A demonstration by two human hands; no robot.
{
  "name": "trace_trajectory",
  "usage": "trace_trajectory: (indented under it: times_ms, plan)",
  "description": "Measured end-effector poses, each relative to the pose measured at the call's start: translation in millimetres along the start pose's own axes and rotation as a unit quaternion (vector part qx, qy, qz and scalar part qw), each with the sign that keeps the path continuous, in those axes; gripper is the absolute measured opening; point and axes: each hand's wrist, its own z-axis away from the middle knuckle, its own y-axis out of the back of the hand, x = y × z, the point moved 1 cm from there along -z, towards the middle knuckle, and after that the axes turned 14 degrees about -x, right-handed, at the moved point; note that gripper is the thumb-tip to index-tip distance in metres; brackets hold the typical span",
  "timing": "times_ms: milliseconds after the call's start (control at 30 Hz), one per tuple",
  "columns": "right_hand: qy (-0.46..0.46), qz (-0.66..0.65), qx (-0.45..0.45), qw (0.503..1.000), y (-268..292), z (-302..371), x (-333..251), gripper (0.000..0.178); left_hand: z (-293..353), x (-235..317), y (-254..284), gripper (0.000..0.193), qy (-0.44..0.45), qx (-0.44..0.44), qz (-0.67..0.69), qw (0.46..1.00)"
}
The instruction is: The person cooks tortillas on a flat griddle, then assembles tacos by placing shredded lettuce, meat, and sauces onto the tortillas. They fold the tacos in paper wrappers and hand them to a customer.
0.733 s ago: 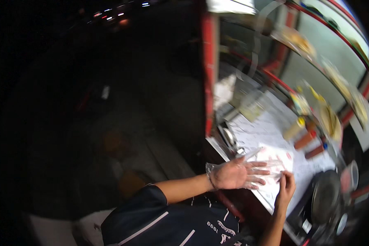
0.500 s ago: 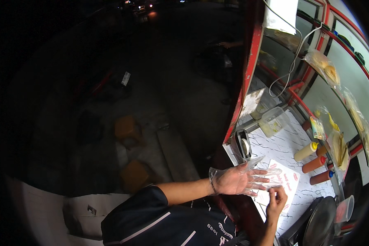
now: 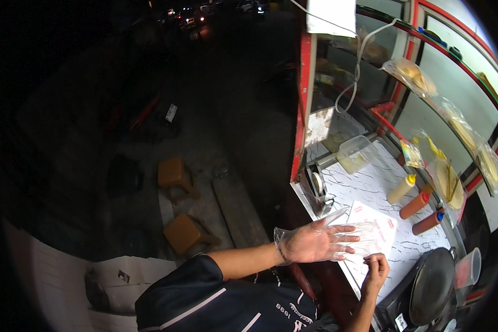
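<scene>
My left hand is stretched out palm up with spread fingers, inside a loose clear plastic glove. The glove's thin tips reach past my fingers, and its cuff bunches at the wrist. Just beyond the little-finger side, my bare right hand has its fingers bent into a pinch close to the glove's tips. Whether film is caught between those fingertips is too fine to see. Beneath both hands lies white wrapping paper with red print, on a white, dark-veined counter.
Three squeeze bottles, yellow-capped, red-capped and blue-capped, stand at the counter's far side. A round black pan sits near right. A clear tub and a tape dispenser are farther back. Bagged flatbreads lean behind the bottles.
The view has shifted, so the counter and stall appear farther left and higher. My left hand stays spread in the glove, and my right hand remains pinched beside the glove's tips.
</scene>
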Motion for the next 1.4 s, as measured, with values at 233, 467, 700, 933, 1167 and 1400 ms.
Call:
trace_trajectory:
  times_ms: [233,467,700,933,1167,1400]
  plan:
    - [-0.02,0.04,0.019,0.999,22.7,40.1,0.1,0.016,-21.9,-48.9,-25.5,0.091,-0.011,0.003,-0.026,1.0]
    - [-0.002,0.028,-0.065,0.997,38.5,37.8,-21.4,0.019,-34.0,-69.8,-30.7,0.071,0.073,0.031,-0.044,0.996]
    - [0.122,0.175,0.065,0.975,69.2,5.1,-57.1,0.012,-38.6,-46.5,2.1,0.06,0.175,0.009,-0.164,0.971]
    - [0.108,0.298,0.008,0.948,79.5,-60.2,-115.3,0.017,-15.5,48.9,75.7,0.085,0.03,-0.04,-0.139,0.989]
    - [-0.017,0.521,0.282,0.805,194.9,-181.7,-103.4,0.036,-180.3,110.6,106.2,0.085,-0.043,-0.073,-0.112,0.99]
    - [-0.025,0.661,0.312,0.682,239.0,-216.7,-70.4,0.018,-373.8,113.7,138.6,0.059,0.038,0.025,-0.061,0.997]
